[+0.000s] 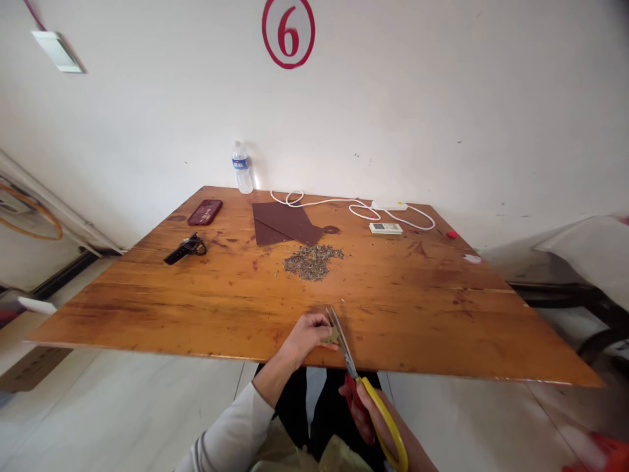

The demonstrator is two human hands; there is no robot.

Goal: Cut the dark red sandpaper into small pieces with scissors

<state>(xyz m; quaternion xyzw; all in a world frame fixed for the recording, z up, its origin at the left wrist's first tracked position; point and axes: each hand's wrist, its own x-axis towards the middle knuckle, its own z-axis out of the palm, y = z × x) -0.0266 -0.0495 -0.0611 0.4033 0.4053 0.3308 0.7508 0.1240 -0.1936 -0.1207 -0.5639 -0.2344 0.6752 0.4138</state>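
Gripping yellow-and-red-handled scissors [350, 364], the right hand [362, 414] sits below the near table edge, fingers closed through the loops. Blades point away from the person, up over the edge, slightly apart at the tips.

Left hand [305, 335] rests on the wooden table [422, 321] at the near edge, thumb and fingers pinched together on a small olive-brown scrap [331, 338]. The scrap sits right against the blades; can't tell if it's between them.

Mid-table: a pile of small cut bits [313, 261], well apart from both hands. Just behind it lie dark brown sheets [284, 223].

Left side: a black hand tool [185, 249], then a phone in a red case [205, 212].

Right side: a white remote-like unit [386, 228], with a white cable [339, 202] looped behind it.

Far edge: a water bottle [242, 168], upright against the wall. A red circled 6 [288, 31] is on the wall above.
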